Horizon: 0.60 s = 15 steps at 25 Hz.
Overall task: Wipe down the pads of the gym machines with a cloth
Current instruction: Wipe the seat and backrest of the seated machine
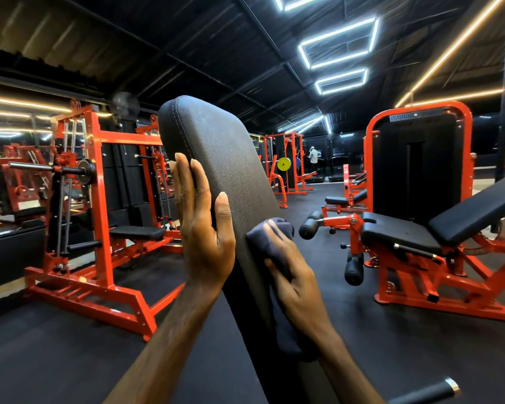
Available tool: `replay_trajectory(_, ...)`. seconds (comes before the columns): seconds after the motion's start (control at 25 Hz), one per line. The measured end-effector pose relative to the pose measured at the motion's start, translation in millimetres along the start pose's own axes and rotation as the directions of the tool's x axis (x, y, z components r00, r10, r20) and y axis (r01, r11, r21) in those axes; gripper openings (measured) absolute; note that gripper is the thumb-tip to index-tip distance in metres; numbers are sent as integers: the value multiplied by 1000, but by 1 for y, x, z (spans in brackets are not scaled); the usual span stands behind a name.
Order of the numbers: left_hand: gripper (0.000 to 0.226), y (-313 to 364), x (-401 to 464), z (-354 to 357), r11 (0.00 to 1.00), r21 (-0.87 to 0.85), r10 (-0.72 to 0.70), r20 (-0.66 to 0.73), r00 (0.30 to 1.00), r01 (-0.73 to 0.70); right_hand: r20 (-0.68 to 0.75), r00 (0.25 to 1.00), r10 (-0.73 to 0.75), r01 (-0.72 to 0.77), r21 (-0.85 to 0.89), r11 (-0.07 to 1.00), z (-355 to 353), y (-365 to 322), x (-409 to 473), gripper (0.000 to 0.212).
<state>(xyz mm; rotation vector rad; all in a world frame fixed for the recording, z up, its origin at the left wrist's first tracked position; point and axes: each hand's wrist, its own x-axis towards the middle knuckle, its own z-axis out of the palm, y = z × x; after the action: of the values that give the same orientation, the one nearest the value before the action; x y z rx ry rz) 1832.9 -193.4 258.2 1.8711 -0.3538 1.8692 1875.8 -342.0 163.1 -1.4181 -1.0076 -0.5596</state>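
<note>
- Tall black leather-look back pad (216, 158) stands tilted in centre frame.
- Left hand (201, 225), fingers straight, braces pad's left edge, thumb on its face.
- Right hand (292, 275) presses dark blue folded cloth (270, 237) flat on pad's right side, fingers extended.
- Best: keep bracing, wipe in long overlapping strokes, cover stitched top edge.

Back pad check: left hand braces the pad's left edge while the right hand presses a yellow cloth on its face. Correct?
Not quite. The head view shows the cloth is dark navy, not yellow. Otherwise correct: the left hand braces the back pad's left edge and the right hand presses the cloth on its face.
</note>
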Motion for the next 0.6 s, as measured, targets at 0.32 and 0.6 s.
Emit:
replay_trajectory(0.32,59,2,-1,0,1000,-1,-20,0,1000,20,-62,998,22,-22,-1,1000,5,-16,-14,58)
replay_trajectory(0.6,59,11,-24,0,999,17,-37,3,999,37,44,999,-32,34,-60,998,-14,-3,-78,76)
